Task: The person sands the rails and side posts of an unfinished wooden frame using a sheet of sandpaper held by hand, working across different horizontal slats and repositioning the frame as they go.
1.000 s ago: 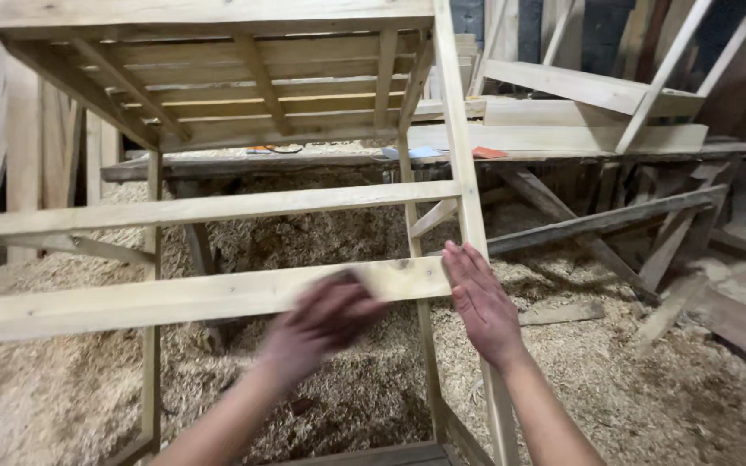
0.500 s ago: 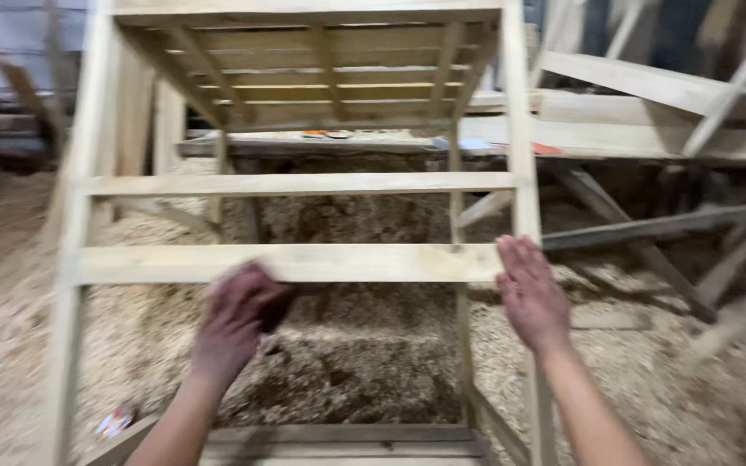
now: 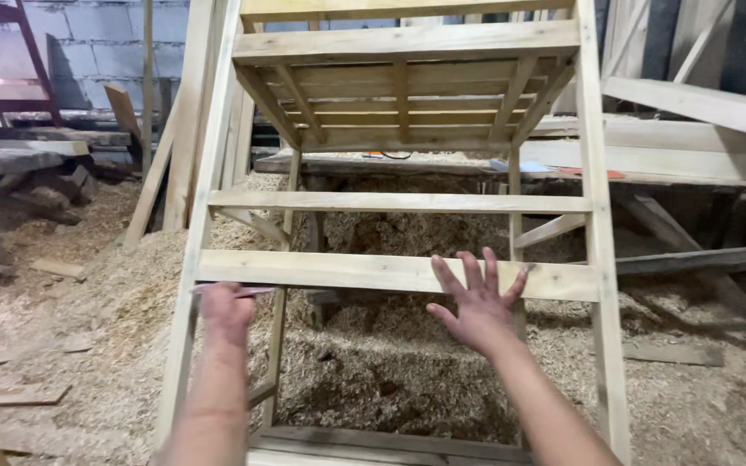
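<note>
Already the wooden frame (image 3: pixel 407 216) stood upright and assembled on the sawdust floor (image 3: pixel 88 302), rails in place. The right hand (image 3: pixel 475 306) lay spread, fingers apart, flat against the lower crossbar (image 3: pixel 347 271); the left hand (image 3: pixel 228 312) was curled under that bar's left end, seemingly pinching a thin pencil-like stick (image 3: pixel 235 291)

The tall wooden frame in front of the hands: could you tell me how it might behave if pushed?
The wooden frame probably stays stiff, since diagonal braces tie its rails and posts. Being tall and standing on loose sawdust, it may rock or tip. Its bare timber looks rough, so the left hand and right hand likely won't slip.
</note>
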